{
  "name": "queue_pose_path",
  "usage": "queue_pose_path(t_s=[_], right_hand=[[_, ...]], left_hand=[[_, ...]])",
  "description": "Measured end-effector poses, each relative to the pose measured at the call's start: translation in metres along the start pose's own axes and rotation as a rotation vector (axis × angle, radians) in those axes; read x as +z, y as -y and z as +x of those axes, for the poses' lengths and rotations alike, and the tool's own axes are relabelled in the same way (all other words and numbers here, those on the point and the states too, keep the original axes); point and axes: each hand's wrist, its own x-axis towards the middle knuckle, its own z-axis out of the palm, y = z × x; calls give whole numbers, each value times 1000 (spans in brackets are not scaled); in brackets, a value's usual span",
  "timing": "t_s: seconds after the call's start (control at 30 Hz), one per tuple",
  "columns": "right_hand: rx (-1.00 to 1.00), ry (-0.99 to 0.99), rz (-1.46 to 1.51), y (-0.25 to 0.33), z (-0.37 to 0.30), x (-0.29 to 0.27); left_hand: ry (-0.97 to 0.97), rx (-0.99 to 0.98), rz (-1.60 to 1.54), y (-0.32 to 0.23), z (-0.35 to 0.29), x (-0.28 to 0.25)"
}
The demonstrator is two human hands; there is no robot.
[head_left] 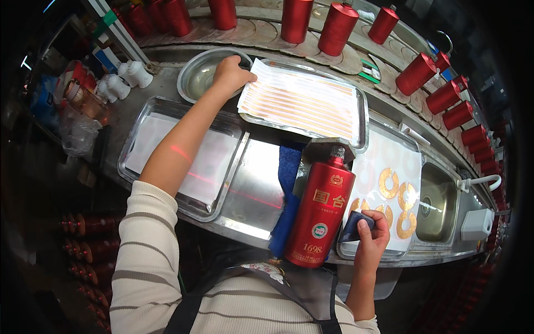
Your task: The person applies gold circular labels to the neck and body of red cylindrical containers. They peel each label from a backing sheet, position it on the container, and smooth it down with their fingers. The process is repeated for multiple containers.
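At the back, my left hand reaches over a steel bowl. Its thumb and fingers pinch the left corner of a white sheet with gold strips, which lies over a metal tray. My right hand grips a small dark blue flat piece, apparently a scraper, just right of a red bottle. The bottle leans in a metal holder in front of me, its capless neck pointing away. Beyond my right hand, a sheet with C-shaped gold decals rests in another tray.
A clear-rimmed tray with white paper stands on the left, under my left forearm. A blue towel hangs beside the holder. At right are a sink and white tap. Red bottles line a curved conveyor behind.
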Motion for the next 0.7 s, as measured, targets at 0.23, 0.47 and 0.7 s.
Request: queue_pose_path(t_s=[0.23,0.47,0.7], right_hand=[[-29,138,25,16,55,-9],[-405,450,-279,92,145,61],[-181,662,-189,103,86,-9]], left_hand=[[-136,362,250,-52,-34,-33],[213,910,-232,-198,-137,-53],[210,566,-682,-189,-245,-96]])
